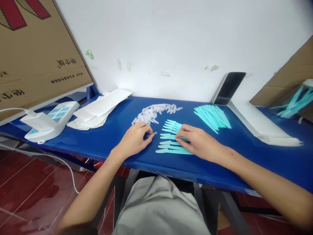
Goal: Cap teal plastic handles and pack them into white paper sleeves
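Observation:
My left hand [137,138] pinches a small translucent plastic blade cap [152,134] between thumb and fingertips. It is just in front of a loose heap of similar caps [149,113]. My right hand [193,138] is closed on the handle of a turquoise eyebrow razor [167,136], whose blade end points left toward the cap, a short gap apart. More turquoise razors lie side by side in a column, some beyond my right hand [171,125] and some nearer me [173,150]. Behind my right hand is a fanned pile of razors [212,117].
On the blue table [97,140] a white power strip [61,117] with a plugged charger and white paper sheets [100,109] lie left. A phone [230,88] leans on the wall by a long white packet [264,124]. A clear bag of razors [294,99] is far right.

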The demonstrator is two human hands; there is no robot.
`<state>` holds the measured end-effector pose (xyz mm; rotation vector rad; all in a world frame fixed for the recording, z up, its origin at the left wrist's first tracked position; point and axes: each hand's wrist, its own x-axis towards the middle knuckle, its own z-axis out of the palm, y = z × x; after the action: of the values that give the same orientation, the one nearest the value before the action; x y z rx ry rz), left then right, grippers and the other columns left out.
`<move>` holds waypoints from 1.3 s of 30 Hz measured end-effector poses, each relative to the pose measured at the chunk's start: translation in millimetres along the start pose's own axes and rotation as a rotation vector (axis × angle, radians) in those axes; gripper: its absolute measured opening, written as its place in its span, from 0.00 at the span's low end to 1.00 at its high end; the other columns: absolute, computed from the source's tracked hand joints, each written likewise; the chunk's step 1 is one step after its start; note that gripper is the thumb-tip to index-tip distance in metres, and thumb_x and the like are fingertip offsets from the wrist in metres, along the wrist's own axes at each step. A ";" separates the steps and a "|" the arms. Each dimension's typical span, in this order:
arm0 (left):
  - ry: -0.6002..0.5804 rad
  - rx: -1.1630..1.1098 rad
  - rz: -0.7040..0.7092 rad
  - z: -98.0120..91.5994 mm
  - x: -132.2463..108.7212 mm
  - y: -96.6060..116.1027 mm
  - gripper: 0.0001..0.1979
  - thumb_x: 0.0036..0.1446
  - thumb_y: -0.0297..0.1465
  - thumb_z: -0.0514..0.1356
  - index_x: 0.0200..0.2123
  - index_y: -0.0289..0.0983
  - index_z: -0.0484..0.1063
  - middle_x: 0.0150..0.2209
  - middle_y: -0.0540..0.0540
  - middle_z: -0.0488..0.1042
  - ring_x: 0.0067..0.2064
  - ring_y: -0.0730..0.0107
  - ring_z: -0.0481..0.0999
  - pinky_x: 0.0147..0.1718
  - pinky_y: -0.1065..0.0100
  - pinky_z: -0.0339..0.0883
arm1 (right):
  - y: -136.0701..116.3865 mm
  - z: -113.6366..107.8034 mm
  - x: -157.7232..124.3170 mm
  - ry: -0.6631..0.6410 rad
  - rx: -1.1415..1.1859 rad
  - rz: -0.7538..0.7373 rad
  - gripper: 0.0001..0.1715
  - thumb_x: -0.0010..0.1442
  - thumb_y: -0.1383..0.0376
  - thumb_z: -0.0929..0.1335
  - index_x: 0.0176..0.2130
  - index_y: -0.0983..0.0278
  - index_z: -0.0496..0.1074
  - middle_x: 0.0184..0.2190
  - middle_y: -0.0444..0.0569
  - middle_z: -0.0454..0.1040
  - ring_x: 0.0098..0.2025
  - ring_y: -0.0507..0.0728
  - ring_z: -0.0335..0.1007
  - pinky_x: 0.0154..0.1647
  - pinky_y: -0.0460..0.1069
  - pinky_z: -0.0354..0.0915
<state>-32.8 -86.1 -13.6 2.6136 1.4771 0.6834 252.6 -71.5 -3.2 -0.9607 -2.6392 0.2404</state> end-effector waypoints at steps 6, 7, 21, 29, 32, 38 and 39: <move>-0.003 -0.016 0.027 1.2 -0.4 -0.4 0.12 0.72 0.38 0.55 0.39 0.38 0.73 0.38 0.45 0.74 0.42 0.60 0.74 0.44 0.60 0.68 | 2.5 -1.0 0.2 -0.051 -0.008 0.083 0.12 0.73 0.61 0.62 0.44 0.63 0.73 0.42 0.53 0.74 0.36 0.57 0.73 0.35 0.52 0.66; -0.006 -0.022 0.034 1.1 -0.4 -0.4 0.12 0.72 0.37 0.55 0.40 0.38 0.73 0.38 0.45 0.74 0.42 0.60 0.74 0.43 0.60 0.68 | 2.7 -1.4 0.3 -0.056 0.016 0.098 0.11 0.73 0.61 0.62 0.43 0.63 0.72 0.41 0.52 0.74 0.37 0.57 0.73 0.36 0.52 0.66; -0.014 -0.142 0.081 -3.5 -0.6 7.5 0.11 0.75 0.36 0.51 0.45 0.39 0.71 0.42 0.46 0.78 0.42 0.64 0.77 0.39 0.66 0.67 | -2.2 -11.8 0.1 0.026 -0.081 0.079 0.14 0.73 0.57 0.62 0.39 0.60 0.70 0.23 0.41 0.69 0.25 0.55 0.60 0.43 0.54 0.58; 0.034 -0.114 -0.002 -3.1 -1.5 4.9 0.12 0.74 0.36 0.51 0.44 0.39 0.71 0.42 0.46 0.79 0.42 0.63 0.78 0.40 0.65 0.67 | 1.8 -11.0 0.1 0.159 -0.046 0.021 0.11 0.72 0.60 0.63 0.41 0.61 0.72 0.31 0.49 0.73 0.32 0.57 0.68 0.35 0.52 0.61; 0.066 -0.133 -0.001 -2.8 -1.3 4.5 0.12 0.74 0.36 0.51 0.45 0.39 0.72 0.43 0.45 0.79 0.42 0.63 0.77 0.39 0.65 0.67 | 4.5 -10.6 1.2 0.179 -0.063 -0.032 0.11 0.72 0.63 0.61 0.42 0.62 0.71 0.42 0.56 0.75 0.42 0.61 0.72 0.42 0.54 0.65; 0.120 -0.163 0.050 -3.0 -1.4 5.8 0.11 0.74 0.35 0.52 0.46 0.39 0.72 0.42 0.46 0.78 0.41 0.66 0.76 0.38 0.67 0.67 | 9.7 -5.5 2.1 0.147 -0.122 -0.038 0.14 0.75 0.64 0.58 0.48 0.62 0.71 0.41 0.54 0.78 0.39 0.61 0.74 0.42 0.56 0.64; 0.124 -0.167 0.062 -3.2 -1.3 6.3 0.10 0.74 0.35 0.52 0.46 0.39 0.72 0.43 0.46 0.78 0.41 0.66 0.76 0.39 0.67 0.67 | 9.2 -5.3 2.1 0.158 -0.120 -0.051 0.15 0.75 0.64 0.58 0.50 0.63 0.71 0.41 0.54 0.78 0.40 0.62 0.74 0.42 0.56 0.65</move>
<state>-29.7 -91.1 -9.5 2.5410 1.3088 0.9467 258.5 -62.9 -0.2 -0.9078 -2.5523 -0.0067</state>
